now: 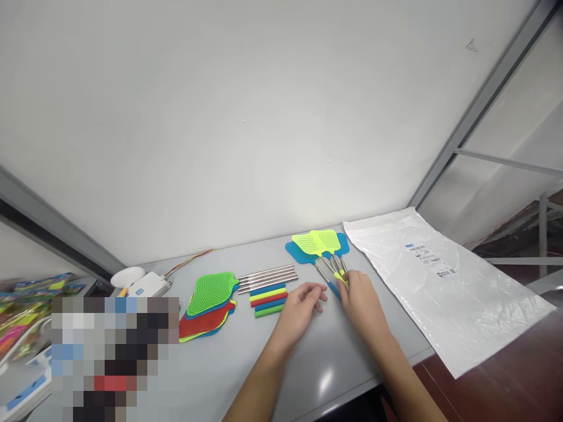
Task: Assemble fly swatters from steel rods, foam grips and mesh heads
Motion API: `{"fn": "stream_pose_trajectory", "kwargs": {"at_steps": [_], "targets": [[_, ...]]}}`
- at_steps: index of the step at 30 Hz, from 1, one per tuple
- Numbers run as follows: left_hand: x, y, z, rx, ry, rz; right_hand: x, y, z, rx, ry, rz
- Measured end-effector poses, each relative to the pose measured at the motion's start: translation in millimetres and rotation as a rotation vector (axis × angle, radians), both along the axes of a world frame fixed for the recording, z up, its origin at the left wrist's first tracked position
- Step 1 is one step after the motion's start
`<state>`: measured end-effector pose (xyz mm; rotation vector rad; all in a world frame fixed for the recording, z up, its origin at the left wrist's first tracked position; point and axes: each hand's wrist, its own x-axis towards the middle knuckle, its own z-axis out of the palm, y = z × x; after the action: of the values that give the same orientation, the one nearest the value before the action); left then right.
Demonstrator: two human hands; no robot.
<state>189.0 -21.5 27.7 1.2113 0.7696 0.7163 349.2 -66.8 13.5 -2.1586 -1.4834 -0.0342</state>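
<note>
Two fly swatters with yellow-green heads (317, 241) and others with blue heads (303, 253) lie fanned out at the back of the table. Their thin metal rods run toward my right hand (361, 299), which is closed around several of the handles. One blue handle (335, 290) shows just left of those fingers. My left hand (303, 308) hovers beside them with loosely curled fingers and nothing visible in it. To its left lies a row of coloured handle tubes (269, 300) in blue, yellow-green, red and green. Behind these are several metal rods (270, 278).
A stack of loose swatter heads, green (213, 293) on top and red (206, 321) below, lies left of the rods. A white plastic mailing bag (435, 275) covers the table's right side and hangs over its edge. A white box (152, 285) with wires stands at the back left.
</note>
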Motion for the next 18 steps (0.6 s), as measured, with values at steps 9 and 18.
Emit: {"fn": "stream_pose_trajectory", "kwargs": {"at_steps": [9, 18], "targets": [[5, -7, -2.8, 0.069, 0.028, 0.092, 6, 9, -19.5, -0.013, -0.013, 0.013], [4, -11, -3.4, 0.176, 0.145, 0.09, 9, -5, -14.0, 0.029, 0.015, -0.014]]}}
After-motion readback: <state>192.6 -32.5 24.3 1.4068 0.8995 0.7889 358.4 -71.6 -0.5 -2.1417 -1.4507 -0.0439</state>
